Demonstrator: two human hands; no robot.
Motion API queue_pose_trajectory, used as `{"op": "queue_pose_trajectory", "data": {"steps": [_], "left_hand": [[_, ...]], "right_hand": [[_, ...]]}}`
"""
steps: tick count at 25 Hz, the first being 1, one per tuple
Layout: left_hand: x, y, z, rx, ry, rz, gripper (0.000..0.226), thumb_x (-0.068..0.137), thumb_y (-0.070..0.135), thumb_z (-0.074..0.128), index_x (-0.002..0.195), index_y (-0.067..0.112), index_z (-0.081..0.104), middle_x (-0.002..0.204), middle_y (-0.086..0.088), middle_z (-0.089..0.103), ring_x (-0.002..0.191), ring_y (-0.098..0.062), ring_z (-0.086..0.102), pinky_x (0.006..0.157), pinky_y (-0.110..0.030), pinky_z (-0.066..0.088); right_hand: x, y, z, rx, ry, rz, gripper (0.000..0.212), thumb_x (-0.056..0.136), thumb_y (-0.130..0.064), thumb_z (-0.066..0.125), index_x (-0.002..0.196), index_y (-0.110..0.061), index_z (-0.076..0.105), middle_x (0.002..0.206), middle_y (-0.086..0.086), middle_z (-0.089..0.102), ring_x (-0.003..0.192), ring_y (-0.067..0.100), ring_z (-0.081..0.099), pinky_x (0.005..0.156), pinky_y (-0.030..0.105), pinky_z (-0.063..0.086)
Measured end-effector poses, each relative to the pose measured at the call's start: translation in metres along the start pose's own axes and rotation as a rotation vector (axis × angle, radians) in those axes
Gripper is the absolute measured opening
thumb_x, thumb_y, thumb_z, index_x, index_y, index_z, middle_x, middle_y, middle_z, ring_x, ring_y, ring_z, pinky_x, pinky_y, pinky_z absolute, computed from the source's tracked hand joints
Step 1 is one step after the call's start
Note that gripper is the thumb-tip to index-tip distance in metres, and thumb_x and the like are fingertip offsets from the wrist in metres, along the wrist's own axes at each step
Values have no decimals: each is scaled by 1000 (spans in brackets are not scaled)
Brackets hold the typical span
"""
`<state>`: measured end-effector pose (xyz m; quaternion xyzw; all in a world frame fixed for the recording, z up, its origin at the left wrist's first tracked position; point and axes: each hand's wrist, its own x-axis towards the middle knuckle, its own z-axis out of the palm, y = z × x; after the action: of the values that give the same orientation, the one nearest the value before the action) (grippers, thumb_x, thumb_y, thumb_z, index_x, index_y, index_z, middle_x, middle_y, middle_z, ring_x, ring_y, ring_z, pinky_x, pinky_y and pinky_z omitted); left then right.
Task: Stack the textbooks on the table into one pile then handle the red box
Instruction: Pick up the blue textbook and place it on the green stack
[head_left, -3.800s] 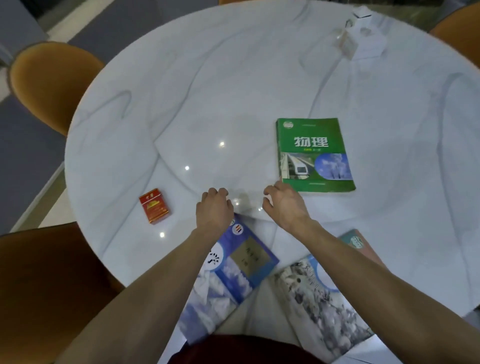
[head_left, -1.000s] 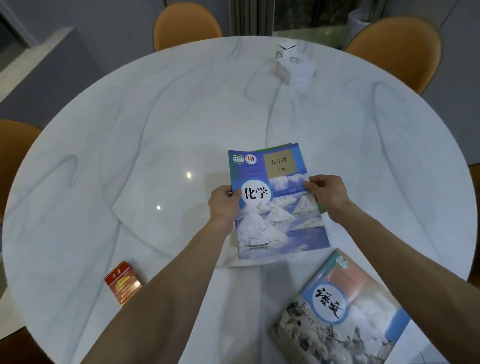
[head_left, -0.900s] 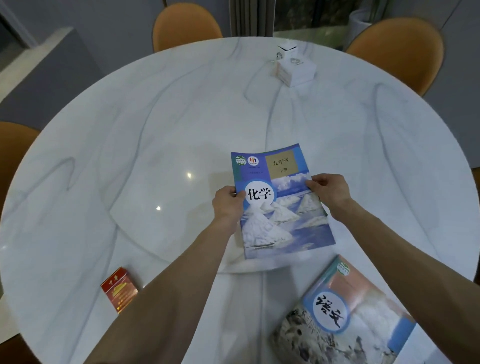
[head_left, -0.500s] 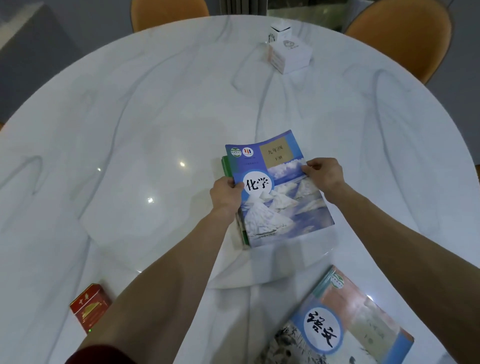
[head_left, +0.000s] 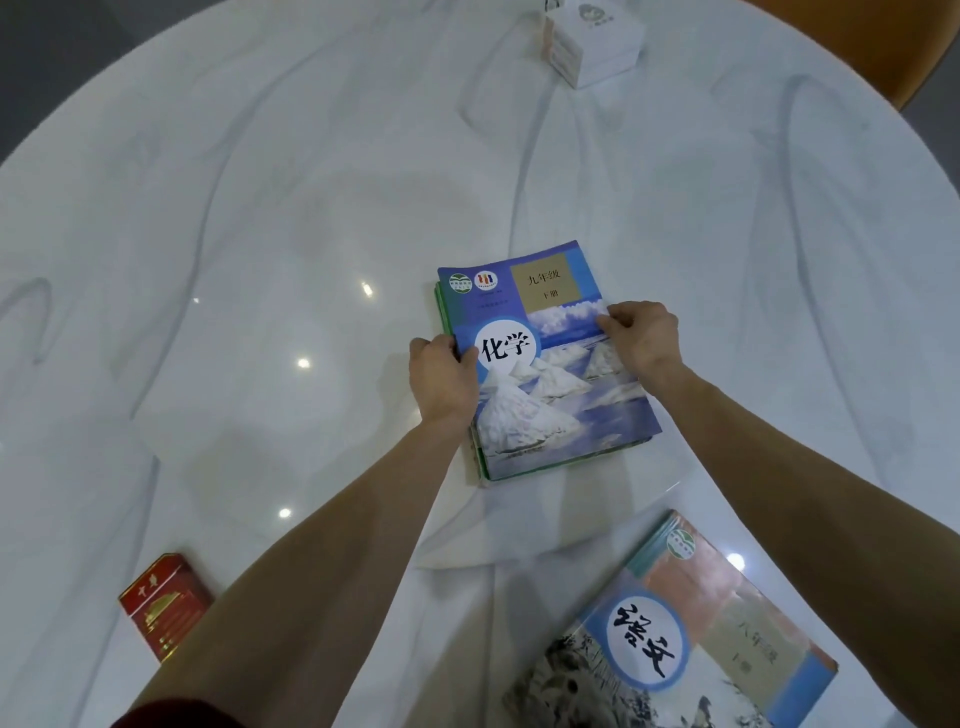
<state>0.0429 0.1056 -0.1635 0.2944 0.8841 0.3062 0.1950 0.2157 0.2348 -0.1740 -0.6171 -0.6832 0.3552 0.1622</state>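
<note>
A blue chemistry textbook (head_left: 540, 384) lies on top of the green textbook (head_left: 442, 312), of which only a thin green edge shows at the left and front. My left hand (head_left: 441, 382) grips the blue book's left edge. My right hand (head_left: 644, 338) pinches its right edge. A third textbook (head_left: 675, 639) with a white circle and a pale landscape lies flat at the near right, apart from the pile. The red box (head_left: 163, 605) sits at the near left on the round marble table (head_left: 260, 208), just left of my left forearm.
A white cube-shaped box (head_left: 592, 39) stands at the far side of the table. An orange chair (head_left: 904, 47) shows beyond the far right rim. The table's rim curves along the upper left and the right.
The blue book came from the near table edge onto the green book. Over the last half second it settled flatter and squarer on it, with both hands still on its sides.
</note>
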Motion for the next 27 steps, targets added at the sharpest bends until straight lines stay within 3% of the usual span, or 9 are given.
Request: {"op": "queue_pose_trajectory", "data": {"steps": [3, 13, 18, 21, 24, 27], "left_hand": [[-4, -5, 3, 42, 24, -13, 23, 90, 20, 57, 91, -1, 67, 87, -8, 45, 86, -31, 57, 67, -27, 36], [-5, -11, 8, 95, -11, 14, 28, 96, 21, 50, 99, -3, 62, 103, -20, 55, 88, -33, 58, 68, -28, 35], [-5, -10, 6, 97, -22, 13, 26, 97, 20, 48, 102, -2, 62, 106, -19, 56, 90, -33, 59, 71, -30, 38], [-3, -8, 2, 142, -49, 38, 28, 98, 20, 45, 108, 0, 62, 108, -19, 57, 94, -33, 59, 79, -35, 45], [-1, -6, -2, 240, -76, 63, 29, 99, 20, 42, 110, 2, 62, 109, -18, 60, 97, -34, 61, 83, -39, 47], [-2, 0, -9, 285, -108, 75, 29, 99, 19, 38, 112, 4, 59, 108, -17, 62, 98, -34, 62, 83, -39, 49]], "right_hand": [[-3, 1, 5, 8, 34, -6, 31, 90, -26, 60, 96, 2, 70, 101, 22, 72, 94, 36, 66, 86, 40, 52], [-4, -5, 7, -15, 92, 25, 27, 89, -22, 62, 95, 2, 72, 98, 20, 74, 90, 33, 67, 83, 32, 50], [-6, -9, 8, -56, 71, 76, 28, 90, -22, 60, 88, 4, 71, 90, 22, 73, 83, 34, 66, 59, 23, 39], [-8, -13, 7, -71, 66, 88, 29, 91, -20, 58, 83, 6, 68, 86, 25, 71, 71, 33, 61, 62, 26, 39], [-10, -14, 7, -79, 55, 101, 29, 91, -20, 57, 76, 4, 65, 85, 25, 70, 76, 36, 64, 65, 29, 44], [-13, -13, 2, -109, 16, 121, 29, 92, -22, 56, 83, 3, 68, 88, 23, 70, 78, 35, 63, 66, 28, 43]]}}
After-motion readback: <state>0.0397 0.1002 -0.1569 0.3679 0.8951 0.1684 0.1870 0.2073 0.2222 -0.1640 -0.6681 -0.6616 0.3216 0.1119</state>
